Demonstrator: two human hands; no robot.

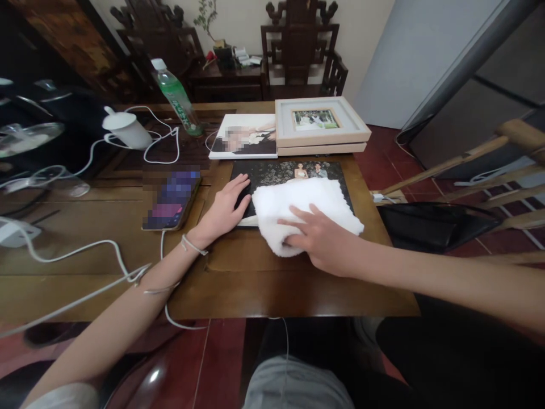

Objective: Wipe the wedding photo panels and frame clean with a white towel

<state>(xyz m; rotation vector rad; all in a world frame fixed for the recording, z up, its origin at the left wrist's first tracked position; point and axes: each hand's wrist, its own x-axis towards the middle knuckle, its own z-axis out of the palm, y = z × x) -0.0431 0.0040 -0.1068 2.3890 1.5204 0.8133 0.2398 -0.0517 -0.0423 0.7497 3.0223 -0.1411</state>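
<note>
A dark photo panel [268,170] with two small figures near its top lies flat on the wooden table. My left hand [227,205] rests on the panel's left edge, its fingers stretched out and holding nothing. A folded white towel [304,196] covers the panel's middle and lower right, overhanging its near edge. On the towel is my right hand [321,236], with some fingers across the top and one tucked into the near fold, so it has hold of the cloth. Most of the picture is hidden beneath towel and hand.
Behind the panel lie a white-edged photo board [247,139] and pale wooden frames [321,139], stacked. Leftward are a lit phone [170,199] on a cable, a green-labelled bottle [179,96] and a lidded white cup [128,129]. A wooden chair [481,170] stands right.
</note>
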